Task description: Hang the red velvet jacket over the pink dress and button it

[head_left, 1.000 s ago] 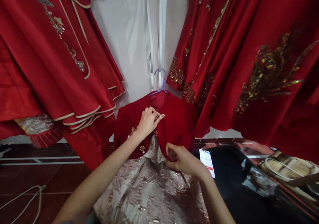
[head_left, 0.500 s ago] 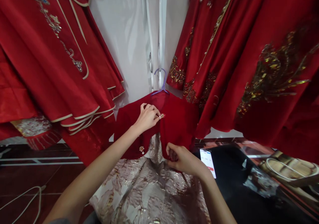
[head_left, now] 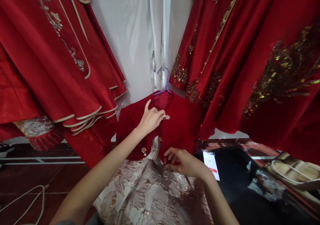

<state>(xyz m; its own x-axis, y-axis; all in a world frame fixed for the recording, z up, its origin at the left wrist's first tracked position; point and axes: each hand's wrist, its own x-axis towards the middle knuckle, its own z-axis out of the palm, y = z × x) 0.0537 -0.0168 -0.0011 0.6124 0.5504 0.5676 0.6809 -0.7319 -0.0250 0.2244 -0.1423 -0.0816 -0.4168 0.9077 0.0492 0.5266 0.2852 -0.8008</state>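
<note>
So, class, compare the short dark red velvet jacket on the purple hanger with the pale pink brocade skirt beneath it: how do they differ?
The short dark red velvet jacket is plain and matte; the pale pink brocade skirt is patterned and shiny. The jacket carries pearl buttons; the skirt shows none. The jacket lies on top, covering the skirt's upper edge. Both seem to belong to one outfit.

no text is legible; the phone screen (head_left: 211, 165) print is blurred.

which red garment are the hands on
The small velvet jacket on the purple hanger: left hand at its top clasp, right hand at its hem. The cream-trimmed robe and gold-embroidered robe hang untouched.
</note>
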